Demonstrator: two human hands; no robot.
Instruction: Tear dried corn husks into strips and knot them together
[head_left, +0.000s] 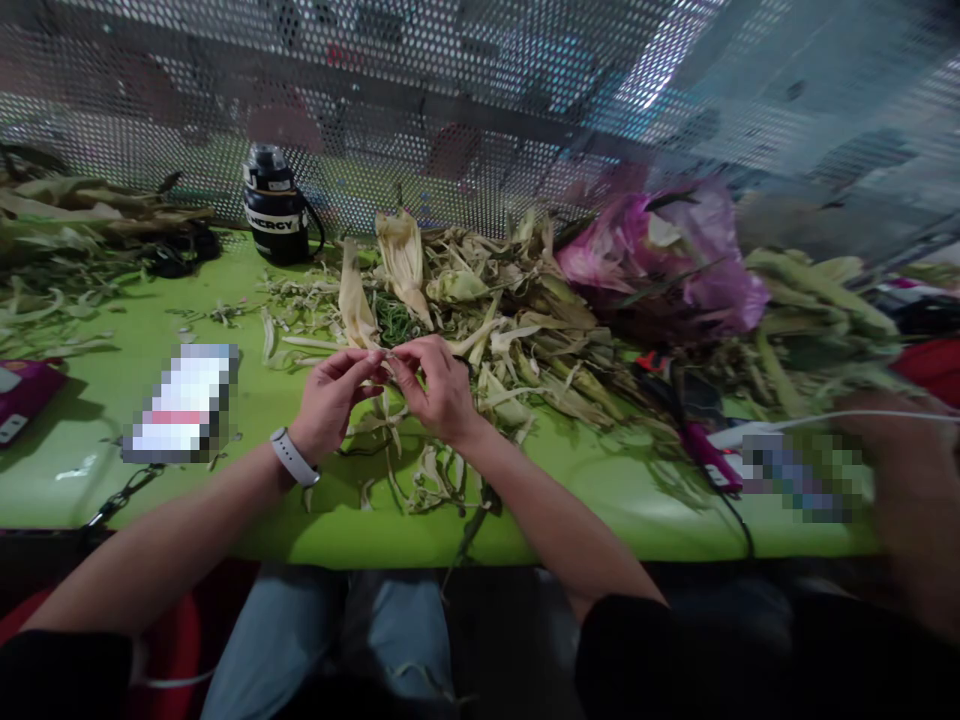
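Note:
My left hand [336, 392], with a pale watch band [292, 458] on its wrist, is closed in a pinch. Its fingertips meet those of my right hand [433, 388], which pinches too. Whatever they hold between them is too small to make out. Just beyond the fingers stand dried corn husks [403, 262] and a small heap of thin green strands [397, 322]. A larger pile of husks and dry leaves [517, 300] spreads behind my right hand. Below both hands, pale peeled scraps [435, 478] lie on the green table [300, 540].
A dark bottle [276, 215] stands at the back against a perforated metal panel [450, 100]. On the left lie a phone [184, 400] and a purple box [26, 400]. Rightward are a pink plastic bag [675, 255], a cable and another person's blurred arm [915, 490].

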